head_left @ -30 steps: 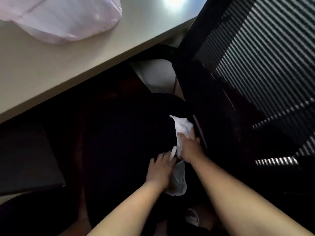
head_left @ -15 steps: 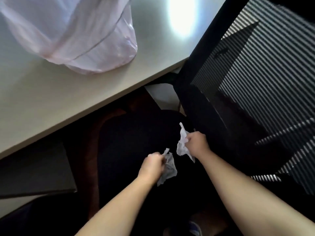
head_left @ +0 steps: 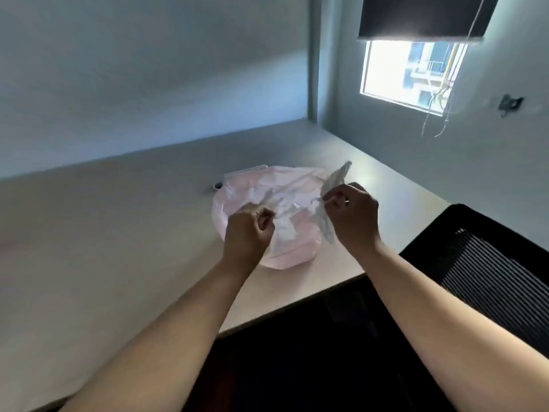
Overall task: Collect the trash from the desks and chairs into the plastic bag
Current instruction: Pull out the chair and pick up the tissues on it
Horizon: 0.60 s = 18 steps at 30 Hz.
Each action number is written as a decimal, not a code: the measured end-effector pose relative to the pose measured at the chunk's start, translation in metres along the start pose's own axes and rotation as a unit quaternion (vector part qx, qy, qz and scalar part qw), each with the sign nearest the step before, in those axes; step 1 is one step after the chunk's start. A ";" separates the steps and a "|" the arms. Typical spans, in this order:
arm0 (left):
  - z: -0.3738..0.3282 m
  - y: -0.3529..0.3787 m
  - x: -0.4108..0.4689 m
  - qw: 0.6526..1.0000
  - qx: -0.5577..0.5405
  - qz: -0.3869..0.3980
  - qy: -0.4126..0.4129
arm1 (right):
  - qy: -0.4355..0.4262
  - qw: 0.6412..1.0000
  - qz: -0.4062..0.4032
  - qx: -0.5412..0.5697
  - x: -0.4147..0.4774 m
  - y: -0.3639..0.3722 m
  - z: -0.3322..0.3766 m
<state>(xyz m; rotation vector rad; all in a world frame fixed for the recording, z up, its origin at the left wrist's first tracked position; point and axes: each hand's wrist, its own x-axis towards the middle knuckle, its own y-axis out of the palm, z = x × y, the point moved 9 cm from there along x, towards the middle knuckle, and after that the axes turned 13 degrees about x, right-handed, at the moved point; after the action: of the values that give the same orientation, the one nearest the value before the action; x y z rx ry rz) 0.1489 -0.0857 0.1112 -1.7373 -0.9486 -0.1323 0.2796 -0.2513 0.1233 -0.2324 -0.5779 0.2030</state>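
A pale pink plastic bag (head_left: 294, 254) lies on the beige desk (head_left: 118, 233). Both my hands hover over it. My left hand (head_left: 248, 230) is closed around a crumpled white tissue (head_left: 283, 230) that hangs down over the bag. My right hand (head_left: 352, 217) grips another crumpled white tissue (head_left: 334, 181), which sticks up above the fist and trails below it at the bag's right side.
A black mesh chair back (head_left: 490, 269) stands at the right, against the desk's front corner. A small white object (head_left: 218, 185) lies just behind the bag. The wall runs along the desk's far edge, with a window (head_left: 407, 72) at the upper right.
Both hands rose from the dark chair seat below the desk up over the desk, each carrying its tissue, and now hold them above the pink bag. The view tilted upward.
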 end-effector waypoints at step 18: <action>0.075 0.042 0.064 0.980 0.033 0.197 -0.023 | 0.018 0.973 0.206 -0.103 0.035 0.122 -0.015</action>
<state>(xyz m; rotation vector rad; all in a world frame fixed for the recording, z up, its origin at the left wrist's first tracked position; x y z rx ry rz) 0.1925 0.0083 0.0831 -1.8380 -0.6168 0.1951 0.3015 -0.1288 0.0953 -0.5563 -0.5107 0.5406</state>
